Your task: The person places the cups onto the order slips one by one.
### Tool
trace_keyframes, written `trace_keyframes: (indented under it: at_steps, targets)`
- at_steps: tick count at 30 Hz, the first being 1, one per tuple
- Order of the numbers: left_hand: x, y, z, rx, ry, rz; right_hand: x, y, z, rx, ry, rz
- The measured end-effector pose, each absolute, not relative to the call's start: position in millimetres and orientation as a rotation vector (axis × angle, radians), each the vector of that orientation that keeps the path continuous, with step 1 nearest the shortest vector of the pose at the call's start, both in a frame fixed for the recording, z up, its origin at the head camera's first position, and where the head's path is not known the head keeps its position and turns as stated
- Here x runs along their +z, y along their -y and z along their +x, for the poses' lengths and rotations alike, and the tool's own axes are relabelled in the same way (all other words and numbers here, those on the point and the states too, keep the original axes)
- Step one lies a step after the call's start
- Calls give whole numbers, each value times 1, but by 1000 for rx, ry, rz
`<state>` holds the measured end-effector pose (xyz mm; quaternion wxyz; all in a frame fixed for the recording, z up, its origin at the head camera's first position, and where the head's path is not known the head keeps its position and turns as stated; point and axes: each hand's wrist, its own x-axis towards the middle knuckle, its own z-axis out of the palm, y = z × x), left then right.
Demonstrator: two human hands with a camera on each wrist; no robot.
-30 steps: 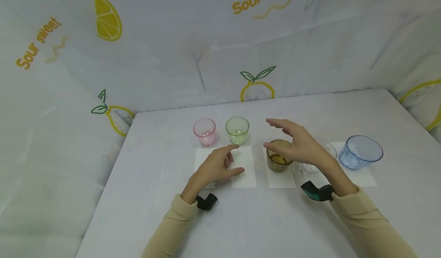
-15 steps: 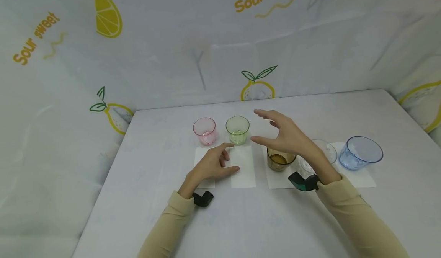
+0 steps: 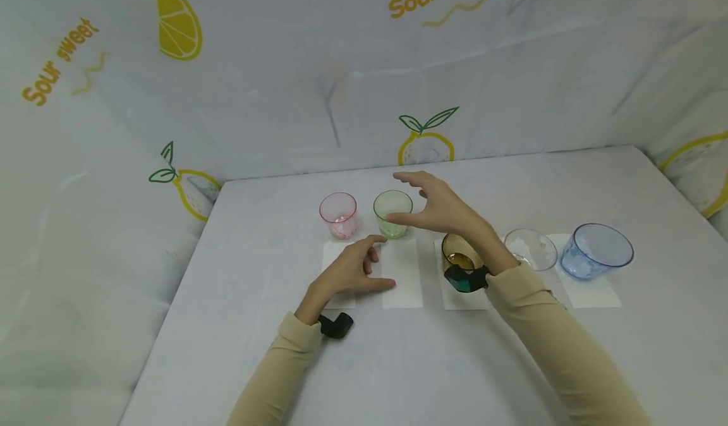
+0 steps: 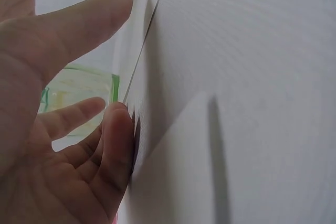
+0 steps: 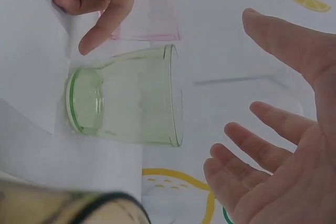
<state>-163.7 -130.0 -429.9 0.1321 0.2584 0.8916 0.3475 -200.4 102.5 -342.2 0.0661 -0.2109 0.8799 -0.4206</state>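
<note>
My right hand [image 3: 435, 208] hovers just right of the green glass [image 3: 392, 229], its thumb overlapping the glass in the head view. In the right wrist view its thumb and fingers are spread, with a gap to the green glass [image 5: 131, 98]. My left hand [image 3: 352, 268] hangs low over the white paper pieces [image 3: 402, 280], fingers loosely bent and holding nothing. A pink glass [image 3: 338, 217] stands beyond it, left of the green one. Beneath my right forearm the amber glass [image 3: 455, 252] is partly hidden.
Right of the amber glass are a clear glass [image 3: 531, 249], partly covered by the forearm, and a blue glass [image 3: 595, 252]. White paper also lies under the right-hand glasses. A lemon-print cloth [image 3: 256, 97] hangs behind the table.
My right hand has moved left and away from me, from above the amber glass to beside the green glass. The left hand has shifted slightly left. The glasses stay in place.
</note>
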Motion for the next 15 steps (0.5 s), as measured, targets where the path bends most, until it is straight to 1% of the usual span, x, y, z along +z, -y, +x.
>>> trace_keyframes:
  at_steps: [7, 15]
  targets:
    - [-432, 130, -163, 981, -2599, 759, -347, -88, -208, -1264, -2633, -615]
    - [-433, 130, -164, 970, -2608, 782, -352, -83, -213, -1219, -2650, -546]
